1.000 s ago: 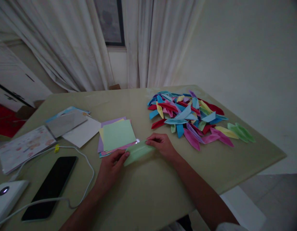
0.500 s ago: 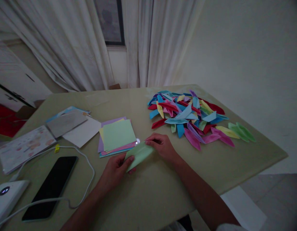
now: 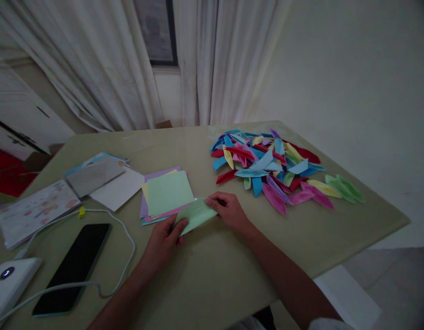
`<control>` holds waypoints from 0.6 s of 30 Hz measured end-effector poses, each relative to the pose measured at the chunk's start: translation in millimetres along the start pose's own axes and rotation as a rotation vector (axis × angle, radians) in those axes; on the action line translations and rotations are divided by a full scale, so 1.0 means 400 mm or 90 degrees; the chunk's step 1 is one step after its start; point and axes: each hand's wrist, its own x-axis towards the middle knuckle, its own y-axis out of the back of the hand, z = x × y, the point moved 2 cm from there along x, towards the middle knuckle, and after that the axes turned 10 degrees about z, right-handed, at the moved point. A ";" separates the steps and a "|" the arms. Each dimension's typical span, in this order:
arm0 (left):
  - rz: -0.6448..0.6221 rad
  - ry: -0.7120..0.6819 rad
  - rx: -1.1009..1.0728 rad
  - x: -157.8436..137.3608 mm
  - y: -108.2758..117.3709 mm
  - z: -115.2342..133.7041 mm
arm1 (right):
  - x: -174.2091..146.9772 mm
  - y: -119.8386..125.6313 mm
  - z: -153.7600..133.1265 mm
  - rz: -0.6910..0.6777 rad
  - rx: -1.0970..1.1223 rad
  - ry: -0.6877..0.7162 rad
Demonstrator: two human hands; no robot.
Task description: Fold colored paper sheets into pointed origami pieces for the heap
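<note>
Since half a second ago, my bare left hand has slid leftward with the pale green oblong paper, and my bare right hand slightly too. My left fingertips show underneath, hidden a second ago.

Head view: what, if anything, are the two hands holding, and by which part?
A piece of light green paper: the left hand pinches its left end, the right hand its right end.
</note>
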 end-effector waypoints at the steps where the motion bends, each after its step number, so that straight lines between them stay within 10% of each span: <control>1: 0.013 -0.005 -0.002 -0.002 -0.001 0.002 | -0.001 -0.006 0.003 -0.003 0.027 -0.019; 9: -0.006 0.038 -0.157 -0.033 -0.039 0.012 | -0.069 -0.095 0.021 -0.244 0.135 -0.095; 18: -0.022 0.054 -0.158 -0.020 -0.022 0.010 | 0.038 0.026 0.021 0.054 0.171 -0.054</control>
